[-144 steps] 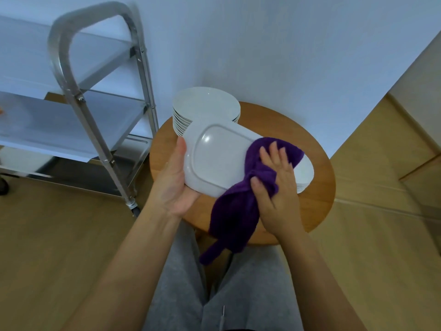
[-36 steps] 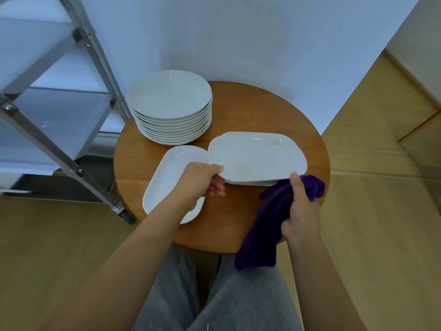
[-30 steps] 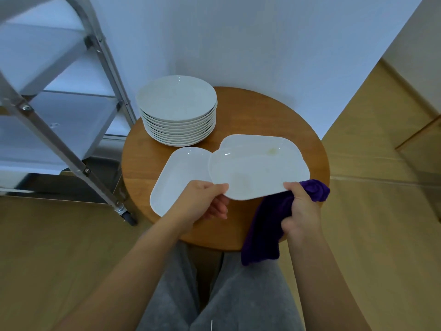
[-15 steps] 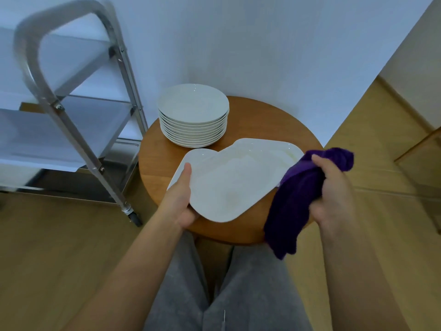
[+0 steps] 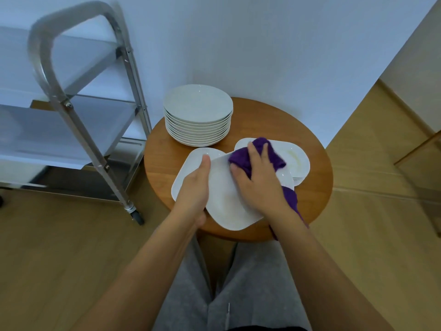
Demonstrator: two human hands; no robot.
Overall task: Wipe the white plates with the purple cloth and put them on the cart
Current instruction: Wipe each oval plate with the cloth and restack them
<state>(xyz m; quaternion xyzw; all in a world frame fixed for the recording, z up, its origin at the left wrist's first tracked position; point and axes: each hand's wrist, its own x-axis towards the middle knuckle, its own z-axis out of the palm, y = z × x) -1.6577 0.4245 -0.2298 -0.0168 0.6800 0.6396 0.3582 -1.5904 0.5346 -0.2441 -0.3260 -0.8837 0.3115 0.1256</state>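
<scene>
While left hand (image 5: 194,187) grips glossy rounded-rectangular plate (image 5: 226,204), plush purple cloth (image 5: 257,154) pressed flat.

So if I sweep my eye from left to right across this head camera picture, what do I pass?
The metal cart → the stack of round white plates → the left hand gripping a rectangular plate → the right hand pressing the purple cloth onto it.

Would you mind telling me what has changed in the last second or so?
The right hand brought the purple cloth from the table edge onto the lifted plate and now presses it there. The left hand still grips the plate's left rim. The round plate stack and cart are unchanged.
</scene>
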